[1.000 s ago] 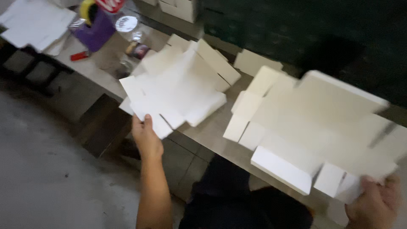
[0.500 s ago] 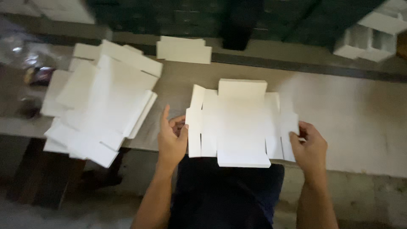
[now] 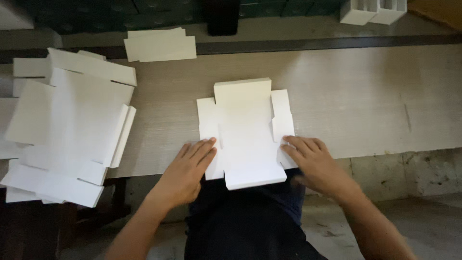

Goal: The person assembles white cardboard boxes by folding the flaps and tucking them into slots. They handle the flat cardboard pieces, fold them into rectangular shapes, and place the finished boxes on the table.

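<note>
Head cam, one view only, looking steeply down from above.

Faces fwd over the tabletop [image 3: 337,96] from its near edge; close in, approx arm's reach. Both hands enter from the bottom, left hand [image 3: 185,171], right hand [image 3: 313,163], on a flat white card [image 3: 245,130] mid-frame. Card stack [image 3: 67,125] at left edge, floor at bottom. No 2nd view, so no overlap.
</note>
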